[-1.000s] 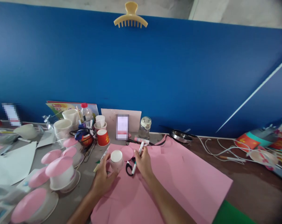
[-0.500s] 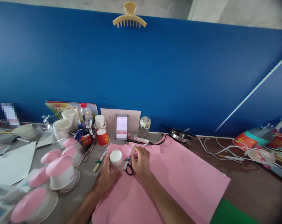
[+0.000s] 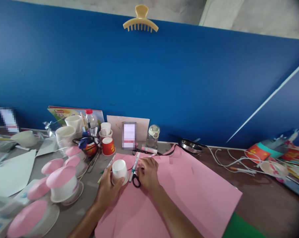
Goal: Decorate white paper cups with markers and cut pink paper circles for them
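My left hand (image 3: 108,191) is wrapped around a white paper cup (image 3: 119,168), which is upside down over the pink paper sheet (image 3: 189,188). My right hand (image 3: 148,173) is closed, its fingers curled just right of a white and teal marker (image 3: 134,167). What those fingers grip, if anything, is hidden. Scissors with black handles (image 3: 136,180) lie between the two hands. Behind the cup, part of a pink paper circle (image 3: 129,160) shows.
At left stand several white cups topped with pink discs (image 3: 61,177). Further back are a red paper cup (image 3: 108,146), a propped phone (image 3: 129,135), a glass jar (image 3: 153,136) and a roll of tape (image 3: 190,146). White cables (image 3: 228,162) lie at right.
The cup has tipped slightly in my left hand, showing more of its side. My right fingers have moved off the marker's upper end, and the pink circle is now more covered.
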Available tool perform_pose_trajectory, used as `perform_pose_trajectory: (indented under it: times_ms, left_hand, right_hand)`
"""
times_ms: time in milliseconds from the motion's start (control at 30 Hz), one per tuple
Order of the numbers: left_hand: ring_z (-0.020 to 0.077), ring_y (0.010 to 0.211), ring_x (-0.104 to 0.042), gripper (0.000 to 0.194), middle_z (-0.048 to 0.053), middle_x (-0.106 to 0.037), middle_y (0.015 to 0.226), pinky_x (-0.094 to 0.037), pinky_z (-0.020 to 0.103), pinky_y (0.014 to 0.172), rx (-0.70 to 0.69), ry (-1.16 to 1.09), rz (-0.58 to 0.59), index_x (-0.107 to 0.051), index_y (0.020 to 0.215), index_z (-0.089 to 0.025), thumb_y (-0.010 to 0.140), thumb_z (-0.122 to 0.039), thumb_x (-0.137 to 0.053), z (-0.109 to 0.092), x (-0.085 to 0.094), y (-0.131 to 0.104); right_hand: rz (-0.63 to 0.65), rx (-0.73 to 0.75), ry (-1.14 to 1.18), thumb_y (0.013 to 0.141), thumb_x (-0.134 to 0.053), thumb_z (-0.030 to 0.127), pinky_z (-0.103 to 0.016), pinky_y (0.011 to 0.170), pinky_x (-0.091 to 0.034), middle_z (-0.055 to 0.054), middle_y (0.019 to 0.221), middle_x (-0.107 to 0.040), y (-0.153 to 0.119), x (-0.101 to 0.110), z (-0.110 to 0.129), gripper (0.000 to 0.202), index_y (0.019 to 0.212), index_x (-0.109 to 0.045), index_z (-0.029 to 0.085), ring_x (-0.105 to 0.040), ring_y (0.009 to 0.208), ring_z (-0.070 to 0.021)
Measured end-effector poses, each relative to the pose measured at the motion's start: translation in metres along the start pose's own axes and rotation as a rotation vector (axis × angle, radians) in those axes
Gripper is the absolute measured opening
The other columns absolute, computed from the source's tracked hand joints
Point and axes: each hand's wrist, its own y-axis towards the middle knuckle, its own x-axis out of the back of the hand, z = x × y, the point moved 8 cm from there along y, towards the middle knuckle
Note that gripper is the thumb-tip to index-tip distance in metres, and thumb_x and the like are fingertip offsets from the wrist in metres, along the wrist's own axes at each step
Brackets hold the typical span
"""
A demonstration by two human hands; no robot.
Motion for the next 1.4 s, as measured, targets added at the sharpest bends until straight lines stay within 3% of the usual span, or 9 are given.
perform_pose_trajectory:
  times_ms: [67,367,700,800,933,1033,1233,1400]
  left_hand:
    - [0.0265,0.095,-0.062,0.05,0.009,-0.063,0.103,-0.051,0.042,0.082,-0.008,0.005,0.0,-0.053,0.118,-0.017,0.074,-0.041,-0.061,0.0,0.0,-0.001]
    - [0.0267,0.096,-0.061,0.049,0.01,-0.063,0.103,-0.049,0.042,0.083,-0.018,0.038,-0.013,-0.054,0.116,-0.015,0.074,-0.039,-0.062,0.005,0.002,0.001]
    - [0.028,0.102,-0.06,0.052,0.012,-0.063,0.111,-0.048,0.044,0.088,0.004,-0.006,0.02,-0.053,0.12,-0.016,0.074,-0.039,-0.061,0.009,-0.003,0.002]
    - [0.0292,0.102,-0.061,0.052,0.013,-0.064,0.111,-0.048,0.045,0.089,0.008,-0.01,0.031,-0.054,0.119,-0.015,0.073,-0.039,-0.061,0.009,-0.005,0.003]
    - [0.0287,0.097,-0.063,0.051,0.012,-0.067,0.104,-0.05,0.044,0.085,0.015,-0.01,0.047,-0.053,0.12,-0.016,0.074,-0.037,-0.061,0.005,-0.005,0.003]
    - [0.0283,0.102,-0.062,0.049,0.011,-0.066,0.109,-0.049,0.042,0.087,0.012,-0.025,0.069,-0.053,0.119,-0.017,0.074,-0.034,-0.061,0.003,-0.007,0.002]
    - [0.0282,0.109,-0.058,0.05,0.014,-0.063,0.116,-0.046,0.044,0.093,0.002,-0.095,0.135,-0.049,0.122,-0.016,0.076,-0.03,-0.058,0.008,-0.014,0.001]
    - [0.0326,0.117,-0.054,0.058,0.016,-0.06,0.123,-0.043,0.05,0.097,-0.031,0.002,0.072,-0.046,0.128,-0.017,0.075,-0.034,-0.06,0.011,-0.009,0.0]
  right_hand:
    - [0.065,0.084,0.014,0.081,-0.055,0.018,-0.04,0.093,-0.031,-0.007,0.105,-0.064,-0.001,-0.004,0.011,0.025,0.103,-0.065,0.021,-0.049,0.106,-0.0254]
    - [0.371,0.211,-0.042,0.079,-0.061,0.023,-0.053,0.106,-0.021,-0.002,0.13,-0.055,-0.014,-0.022,0.037,0.012,0.087,-0.07,0.024,-0.03,0.131,-0.035]
    - [0.463,0.15,-0.037,0.082,-0.061,0.029,-0.061,0.109,-0.017,-0.008,0.133,-0.056,-0.021,-0.036,0.039,0.039,0.121,-0.058,0.022,-0.032,0.133,-0.0384]
    - [0.38,0.13,-0.006,0.081,-0.059,0.027,-0.059,0.109,-0.019,-0.01,0.128,-0.058,-0.016,-0.03,0.039,0.044,0.125,-0.054,0.02,-0.035,0.13,-0.0371]
    - [0.054,0.139,0.139,0.085,-0.049,0.022,-0.052,0.104,-0.033,-0.014,0.123,-0.058,-0.005,-0.001,0.034,0.042,0.126,-0.052,0.014,-0.045,0.122,-0.0305]
    - [-0.152,0.075,0.306,0.089,-0.041,0.018,-0.046,0.098,-0.043,-0.015,0.116,-0.06,-0.003,0.016,0.02,0.034,0.119,-0.057,0.016,-0.053,0.114,-0.0258]
    - [-0.205,-0.275,0.578,0.088,-0.043,0.024,-0.038,0.09,-0.049,-0.012,0.109,-0.065,-0.006,0.01,-0.014,0.026,0.102,-0.064,0.017,-0.06,0.104,-0.0224]
    - [-0.214,-0.543,0.741,0.082,-0.052,0.033,-0.036,0.083,-0.051,-0.01,0.104,-0.069,-0.012,-0.001,-0.031,0.027,0.097,-0.067,0.016,-0.063,0.097,-0.0236]
